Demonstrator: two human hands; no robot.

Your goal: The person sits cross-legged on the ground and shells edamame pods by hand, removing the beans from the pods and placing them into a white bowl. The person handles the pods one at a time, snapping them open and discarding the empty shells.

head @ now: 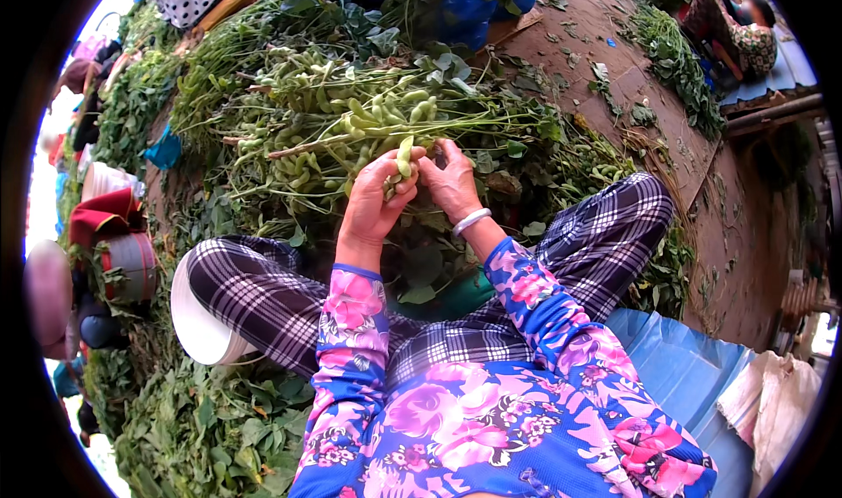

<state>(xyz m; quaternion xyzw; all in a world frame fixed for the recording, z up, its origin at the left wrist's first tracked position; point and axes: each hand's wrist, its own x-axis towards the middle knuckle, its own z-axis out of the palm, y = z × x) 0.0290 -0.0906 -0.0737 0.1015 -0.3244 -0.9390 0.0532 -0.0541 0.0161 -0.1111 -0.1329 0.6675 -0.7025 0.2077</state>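
Observation:
Heaped soybean plants with green pods [309,97] lie before my crossed legs. My left hand [383,192] is closed around several picked pods, and one plump green soybean pod [404,156] stands upright between its thumb and fingers. Close beside it on the right is my right hand [454,181], wearing a pale bangle at the wrist, its thumb and forefinger near the pods and stems. Whether its fingertips pinch a stem cannot be told. A brown-green soybean stem [309,148] runs just above both hands.
A white bucket [204,320] stands by my left knee. Blue plastic bags [460,11] lie beyond the heap, and a blue sheet [684,347] is at my right. A person [755,41] sits at the upper right; other people are along the left edge. Leaf piles [204,419] lie lower left.

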